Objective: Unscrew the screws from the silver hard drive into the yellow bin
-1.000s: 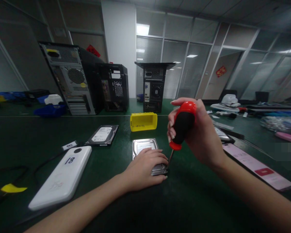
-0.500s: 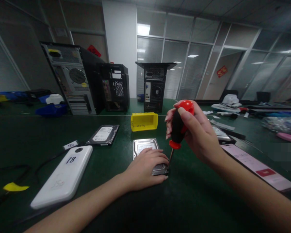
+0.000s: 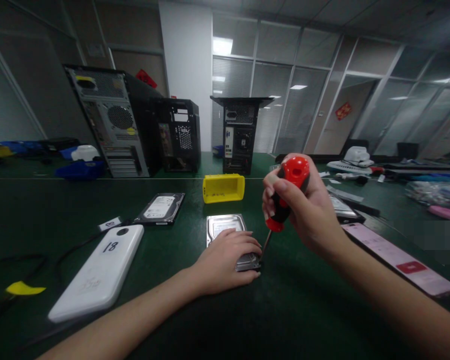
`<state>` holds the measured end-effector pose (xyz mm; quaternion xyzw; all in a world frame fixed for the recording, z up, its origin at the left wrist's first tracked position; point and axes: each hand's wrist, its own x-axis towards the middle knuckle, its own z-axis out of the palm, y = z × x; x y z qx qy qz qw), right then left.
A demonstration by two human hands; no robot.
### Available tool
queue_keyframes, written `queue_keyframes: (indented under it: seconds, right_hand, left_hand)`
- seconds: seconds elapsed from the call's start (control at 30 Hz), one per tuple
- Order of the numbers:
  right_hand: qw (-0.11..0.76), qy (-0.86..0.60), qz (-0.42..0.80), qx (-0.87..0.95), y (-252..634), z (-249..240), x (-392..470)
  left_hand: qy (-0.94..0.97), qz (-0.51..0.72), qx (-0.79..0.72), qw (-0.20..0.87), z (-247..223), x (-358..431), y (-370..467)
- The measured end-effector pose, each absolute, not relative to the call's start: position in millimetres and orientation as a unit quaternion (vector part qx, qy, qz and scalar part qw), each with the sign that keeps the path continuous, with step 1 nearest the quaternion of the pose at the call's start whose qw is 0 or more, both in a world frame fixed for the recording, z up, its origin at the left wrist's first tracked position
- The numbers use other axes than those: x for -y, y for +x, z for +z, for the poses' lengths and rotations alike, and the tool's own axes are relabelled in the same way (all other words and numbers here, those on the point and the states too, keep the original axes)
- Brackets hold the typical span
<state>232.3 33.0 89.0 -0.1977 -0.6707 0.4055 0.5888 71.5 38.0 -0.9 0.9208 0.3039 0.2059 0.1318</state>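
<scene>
Where left hand (image 3: 227, 257) clasps, hard drive (image 3: 225, 221) beneath, partly covered

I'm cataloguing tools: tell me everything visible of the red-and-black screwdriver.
The red-and-black screwdriver has a thick plastic-looking handle with a rounded red end, black grips and red collar, and a thin metallic-looking shaft. The right hand wraps the handle. Tilted, handle up, it slants down to the near right corner of the silver rectangular hard drive; the tip is too small to make out.
</scene>
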Motion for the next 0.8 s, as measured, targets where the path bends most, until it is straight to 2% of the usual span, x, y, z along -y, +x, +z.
queue_keyframes:
  seconds: [0.4, 0.6, 0.8]
  right_hand:
    - [0.571, -0.184, 0.450, 0.662, 232.8, 91.6, -28.0]
    - [0.616, -0.183, 0.423, 0.639, 229.2, 89.8, -30.9]
    - [0.595, -0.190, 0.433, 0.650, 230.3, 88.9, -32.2]
  left_hand:
    - [0.920, 0.206, -0.305, 0.134, -1.4, -38.6, 71.6]
    - [0.921, 0.205, -0.303, 0.131, -2.1, -38.6, 71.7]
    - [0.921, 0.204, -0.306, 0.128, -2.1, -38.2, 71.3]
